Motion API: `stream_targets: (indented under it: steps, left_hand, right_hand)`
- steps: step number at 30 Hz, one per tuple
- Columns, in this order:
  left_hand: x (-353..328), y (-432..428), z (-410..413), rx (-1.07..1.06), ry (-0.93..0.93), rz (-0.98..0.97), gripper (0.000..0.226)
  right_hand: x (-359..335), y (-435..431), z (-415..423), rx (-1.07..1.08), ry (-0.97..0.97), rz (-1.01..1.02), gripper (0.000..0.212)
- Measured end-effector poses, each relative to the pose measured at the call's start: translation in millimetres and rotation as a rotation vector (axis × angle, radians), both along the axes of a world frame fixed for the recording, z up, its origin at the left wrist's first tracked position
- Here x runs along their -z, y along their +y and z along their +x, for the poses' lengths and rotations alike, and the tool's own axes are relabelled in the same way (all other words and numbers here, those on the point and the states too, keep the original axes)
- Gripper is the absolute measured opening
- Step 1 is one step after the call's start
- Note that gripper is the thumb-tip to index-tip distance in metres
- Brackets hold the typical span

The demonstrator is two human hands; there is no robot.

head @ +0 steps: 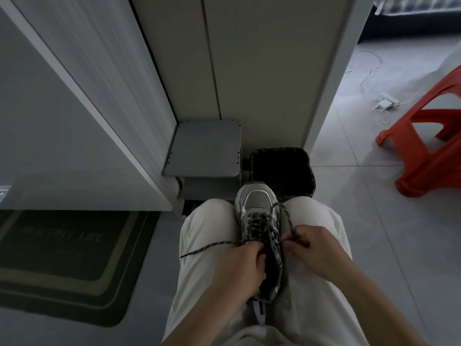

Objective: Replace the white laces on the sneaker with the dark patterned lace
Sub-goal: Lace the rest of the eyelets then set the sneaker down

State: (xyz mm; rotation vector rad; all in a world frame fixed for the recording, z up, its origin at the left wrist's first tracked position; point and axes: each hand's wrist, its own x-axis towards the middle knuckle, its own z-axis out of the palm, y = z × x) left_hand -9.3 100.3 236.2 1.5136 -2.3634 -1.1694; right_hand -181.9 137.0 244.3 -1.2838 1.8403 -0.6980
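A grey and silver sneaker (257,203) lies wedged between my knees, toe pointing away. The dark patterned lace (257,224) is crossed through its eyelets. One free end (209,246) trails left over my left thigh. The other end loops up past the toe and back down (287,214) to my right hand. My left hand (243,265) grips the sneaker's left side near the collar, fingers curled at the lace. My right hand (304,242) pinches the right lace end beside the upper eyelets. No white lace is visible on the sneaker.
A black bin (280,161) with a dark liner stands just beyond the toe. A grey step stool (204,148) sits to its left against a white cabinet. A dark doormat (62,258) lies at left, an orange plastic stool (429,151) at right, with white cables behind it.
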Motion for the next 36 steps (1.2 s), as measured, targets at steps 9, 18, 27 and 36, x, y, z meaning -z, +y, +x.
stream_targets:
  steps: [9,18,27,36]
  left_hand:
    - [3.6,-0.7,-9.8,-0.003,0.017,0.037,0.017]
    - [5.8,-2.8,-11.0,0.016,0.020,0.003,0.014]
    - [5.5,-13.4,-11.7,0.066,-0.029,0.106,0.015]
    - [-5.0,-26.7,4.2,0.094,-0.012,0.218,0.012]
  right_hand:
    - [4.4,0.3,8.7,-0.112,0.335,-0.013,0.010]
    - [11.8,-4.1,21.8,-0.038,0.261,-0.085,0.012]
    - [14.7,-6.9,12.2,-0.037,0.107,-0.002,0.016]
    - [28.6,0.4,22.8,-0.126,0.477,0.038,0.035]
